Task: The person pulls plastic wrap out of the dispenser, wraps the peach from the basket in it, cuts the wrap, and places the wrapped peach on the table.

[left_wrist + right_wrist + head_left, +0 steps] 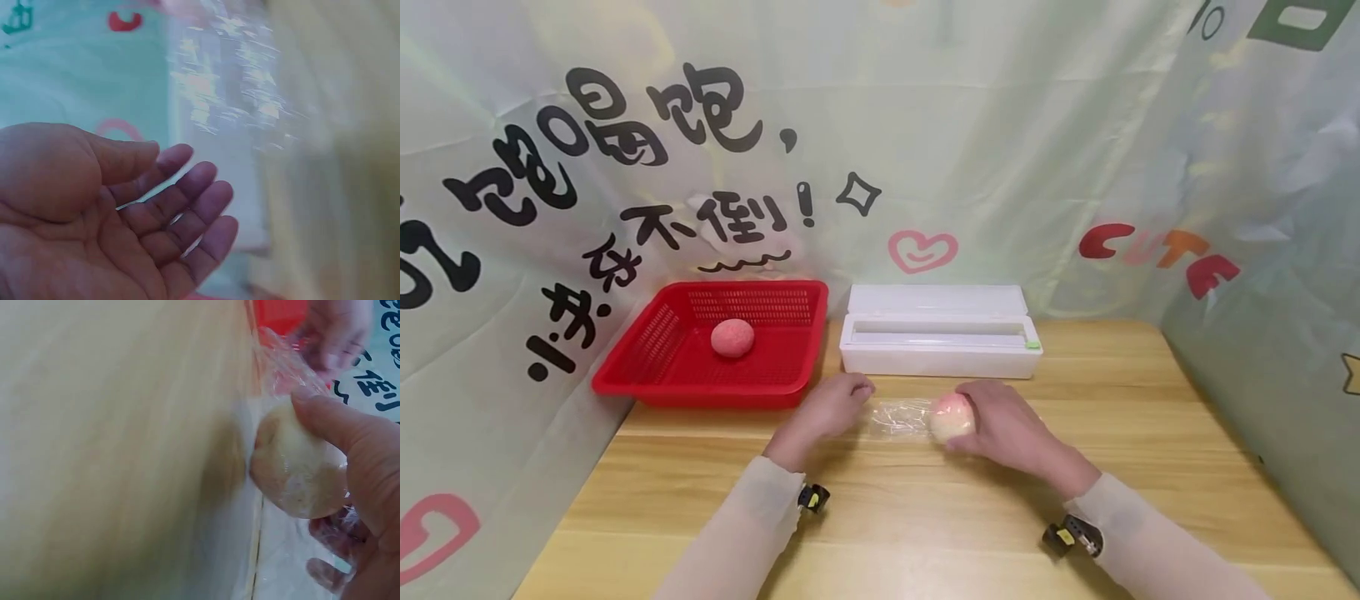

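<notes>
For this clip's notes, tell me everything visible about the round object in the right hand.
The round object is ball-like, pink fading into cream in the head view. Clear, shiny film, apparently plastic, clings to it, with a crinkled length extending toward the left hand. The right hand grips it between thumb and fingers, on the near side of the white box. Whether it touches the tabletop is unclear.

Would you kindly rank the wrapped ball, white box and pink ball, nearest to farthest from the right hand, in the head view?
1. Wrapped ball: in the right hand's grip.
2. White box: beyond the hand, slightly left.
3. Pink ball: far left, in the red basket.
</notes>
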### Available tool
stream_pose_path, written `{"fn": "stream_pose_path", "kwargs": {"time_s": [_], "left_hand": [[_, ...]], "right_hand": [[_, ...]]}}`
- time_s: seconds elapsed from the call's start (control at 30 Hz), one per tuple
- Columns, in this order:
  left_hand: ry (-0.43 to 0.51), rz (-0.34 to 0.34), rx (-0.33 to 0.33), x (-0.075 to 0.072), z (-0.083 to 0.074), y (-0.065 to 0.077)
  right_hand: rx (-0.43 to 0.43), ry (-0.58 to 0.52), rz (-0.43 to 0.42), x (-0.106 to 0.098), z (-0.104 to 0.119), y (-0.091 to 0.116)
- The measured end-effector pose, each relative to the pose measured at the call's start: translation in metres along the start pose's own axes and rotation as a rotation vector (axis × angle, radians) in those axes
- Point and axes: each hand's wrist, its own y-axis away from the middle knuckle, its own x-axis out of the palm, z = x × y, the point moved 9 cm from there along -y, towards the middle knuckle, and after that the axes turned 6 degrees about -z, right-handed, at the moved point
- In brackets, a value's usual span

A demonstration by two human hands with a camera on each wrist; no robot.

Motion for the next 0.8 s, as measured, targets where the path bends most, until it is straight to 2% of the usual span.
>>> {"fn": "stream_pose_path", "kwargs": {"time_s": [0.1,0.2,0.3,0.4,0.5,0.57,0.7,0.8], "left_hand": [[0.0,-0.032,0.078,-0.013,-0.031,-0.002],[0.027,-0.02,0.153,-0.018,-0.06,-0.009],[0.063,0.039,0.15,-0.014,-0.08,-0.017],[0.09,0.138,0.116,-0.002,-0.093,-0.021],[0.091,0.23,0.134,0.01,-0.105,-0.017],[0.088,0.267,0.179,0.014,-0.113,-0.012],[0.057,0.28,0.303,0.01,-0.128,-0.001],[0.027,0.299,0.383,0.006,-0.134,0.004]], "right_hand": [[-0.056,0.033,-0.083,-0.009,0.006,0.002],[-0.176,0.073,-0.192,-0.023,0.023,0.006],[-0.315,0.11,-0.301,-0.036,0.045,0.011],[-0.417,0.136,-0.379,-0.044,0.064,0.017],[-0.468,0.152,-0.421,-0.049,0.077,0.021],[-0.485,0.155,-0.444,-0.053,0.082,0.022],[-0.503,0.156,-0.501,-0.063,0.085,0.022],[-0.499,0.152,-0.51,-0.068,0.083,0.021]]}}
